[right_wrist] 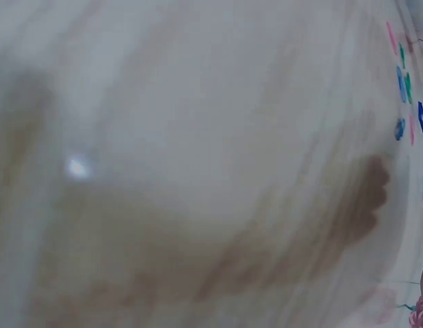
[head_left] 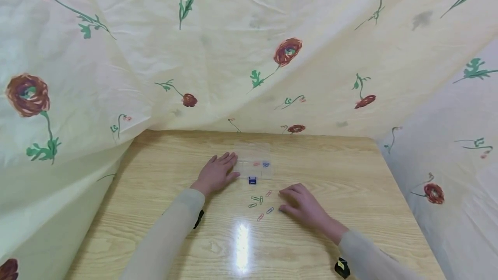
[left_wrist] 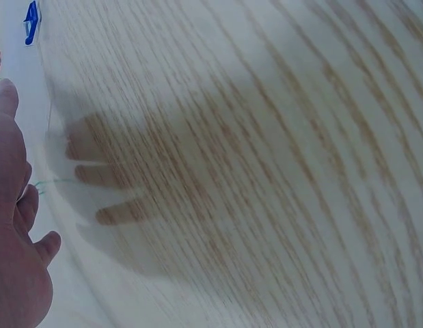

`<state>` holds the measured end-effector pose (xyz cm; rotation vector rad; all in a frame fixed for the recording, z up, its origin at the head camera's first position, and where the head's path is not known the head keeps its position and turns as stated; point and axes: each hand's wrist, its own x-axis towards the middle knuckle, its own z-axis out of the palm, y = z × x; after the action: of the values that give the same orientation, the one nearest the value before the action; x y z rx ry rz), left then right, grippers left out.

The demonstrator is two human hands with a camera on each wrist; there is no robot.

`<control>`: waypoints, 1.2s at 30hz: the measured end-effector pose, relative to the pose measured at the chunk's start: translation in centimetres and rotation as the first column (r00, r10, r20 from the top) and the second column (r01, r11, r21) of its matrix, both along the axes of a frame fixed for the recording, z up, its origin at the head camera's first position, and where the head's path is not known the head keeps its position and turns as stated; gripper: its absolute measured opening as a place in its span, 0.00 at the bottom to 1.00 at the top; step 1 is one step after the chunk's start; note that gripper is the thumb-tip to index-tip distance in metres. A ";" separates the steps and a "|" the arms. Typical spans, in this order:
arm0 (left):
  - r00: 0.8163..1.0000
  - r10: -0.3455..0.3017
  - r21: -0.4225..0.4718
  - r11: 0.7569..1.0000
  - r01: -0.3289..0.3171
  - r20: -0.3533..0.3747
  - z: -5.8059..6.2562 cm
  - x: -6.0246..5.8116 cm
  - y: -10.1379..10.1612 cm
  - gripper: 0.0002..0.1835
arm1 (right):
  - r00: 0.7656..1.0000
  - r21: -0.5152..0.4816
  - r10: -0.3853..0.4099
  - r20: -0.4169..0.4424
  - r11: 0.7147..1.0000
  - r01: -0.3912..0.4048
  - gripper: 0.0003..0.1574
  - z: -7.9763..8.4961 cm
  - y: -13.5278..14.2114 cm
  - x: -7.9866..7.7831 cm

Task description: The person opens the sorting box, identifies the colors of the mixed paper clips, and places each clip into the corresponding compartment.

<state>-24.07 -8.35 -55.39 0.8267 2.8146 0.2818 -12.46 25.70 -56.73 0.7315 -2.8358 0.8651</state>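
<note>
While the clear box (head_left: 246, 170) is touched by the outspread left hand (head_left: 216, 176), paper clips (head_left: 261, 200) are strewn between that hand and the relaxed, unclenched right hand (head_left: 305, 206), near the latter.

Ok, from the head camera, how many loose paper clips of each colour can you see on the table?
Green paper clips: 3
Pinkish-red paper clips: 2
Blue paper clip: 1
Total: 6
</note>
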 end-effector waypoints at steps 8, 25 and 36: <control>1.000 -0.004 0.008 1.000 0.004 0.027 -0.2 0.3 -0.1 0.39 | 0.999 0.008 0.015 -0.030 1.000 -0.015 0.27 -1.1 0.3 1.7; 0.999 -0.035 0.006 0.999 0.035 0.002 -0.1 0.7 -0.5 0.39 | 0.973 -0.006 0.107 -0.205 0.994 -0.110 0.12 -1.7 -0.2 2.3; 0.999 -0.045 0.013 0.999 0.045 0.003 0.0 0.9 -0.9 0.39 | 0.980 0.028 0.100 -0.169 0.995 -0.097 0.12 -1.0 -1.1 2.9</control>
<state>-23.17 -9.25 -55.35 0.8903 2.7903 0.2950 -9.58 24.56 -57.75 0.9086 -2.6803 0.7487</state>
